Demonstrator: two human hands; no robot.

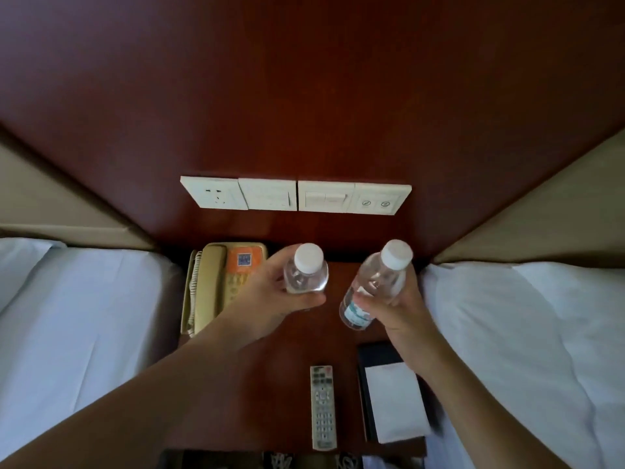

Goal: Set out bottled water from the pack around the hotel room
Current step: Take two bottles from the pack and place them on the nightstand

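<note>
Both hands clamped: left hand [270, 292] on bottle [306, 274], right hand [402, 306] on second bottle [375, 286].

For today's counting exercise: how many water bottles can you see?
2. One water bottle is in the left hand, the other in the right hand, both above the nightstand.

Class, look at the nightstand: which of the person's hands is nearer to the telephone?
Left. The left hand, gripping a water bottle, hovers right beside the telephone. The right hand, holding the other bottle, is farther off, near the right bed.
</note>
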